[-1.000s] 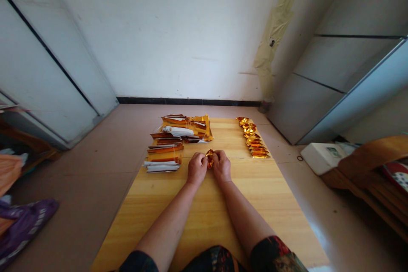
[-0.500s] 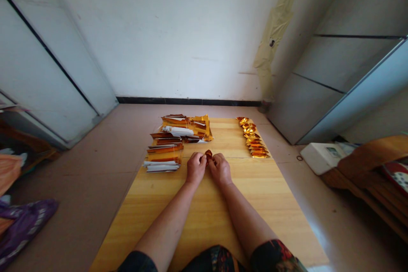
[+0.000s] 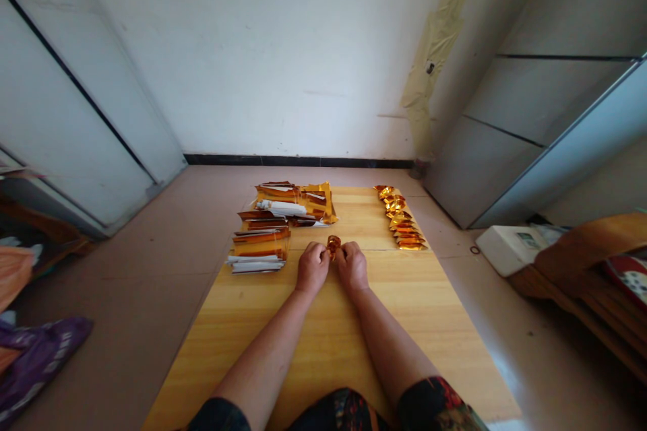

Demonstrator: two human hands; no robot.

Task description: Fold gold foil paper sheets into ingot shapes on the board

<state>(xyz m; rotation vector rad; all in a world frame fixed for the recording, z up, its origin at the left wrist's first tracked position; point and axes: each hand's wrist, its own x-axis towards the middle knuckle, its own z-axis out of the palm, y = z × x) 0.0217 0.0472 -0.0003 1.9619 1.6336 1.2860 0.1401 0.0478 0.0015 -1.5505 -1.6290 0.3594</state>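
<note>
Between my two hands is a small piece of shiny copper-gold foil paper (image 3: 333,245), bent into a rounded shape. My left hand (image 3: 312,265) is closed on its left side, thumb and fingers pinched together. From the right, my right hand (image 3: 352,265) pinches the same foil paper. The fingertips partly hide its lower part. To the left lie stacks of flat gold foil sheets (image 3: 263,240) with white edges or backs. On the right side of the table a row of folded gold foil pieces (image 3: 403,223) overlaps one another.
All this rests on a light wooden table (image 3: 333,350) with a seam across it. A white wall (image 3: 293,54) stands beyond. At right are a grey cabinet (image 3: 505,121), a white box (image 3: 510,249) and wooden furniture (image 3: 581,269). A purple bag (image 3: 45,363) lies at left.
The foil paper has turned slightly between my fingers and shows a wider, brighter face. My right hand has shifted a little to the right; the stacks and the row are unmoved.
</note>
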